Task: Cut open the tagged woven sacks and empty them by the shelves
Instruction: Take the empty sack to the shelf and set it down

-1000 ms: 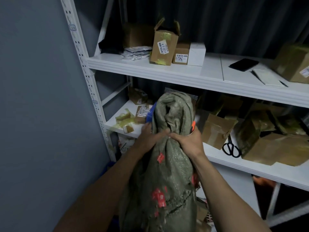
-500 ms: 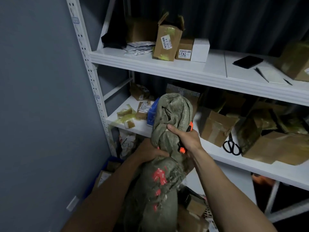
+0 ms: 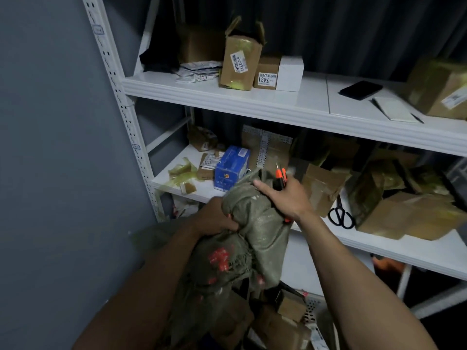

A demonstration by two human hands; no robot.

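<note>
**Two hands hold the green sack**

The left hand (image 3: 214, 219) is curled tight on the green sack (image 3: 257, 223), in front of the white shelves (image 3: 252, 102). The right hand (image 3: 288, 198) grips the sack's top, and an orange cutter (image 3: 281, 174) too. Black scissors (image 3: 341, 215) lie on the shelf to the right.

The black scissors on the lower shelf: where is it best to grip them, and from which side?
By the handle loops, coming from the front. The black scissors lie flat with loops toward the lower shelf edge and blades pointing back between two cardboard boxes, so probably only the loops are free.
</note>
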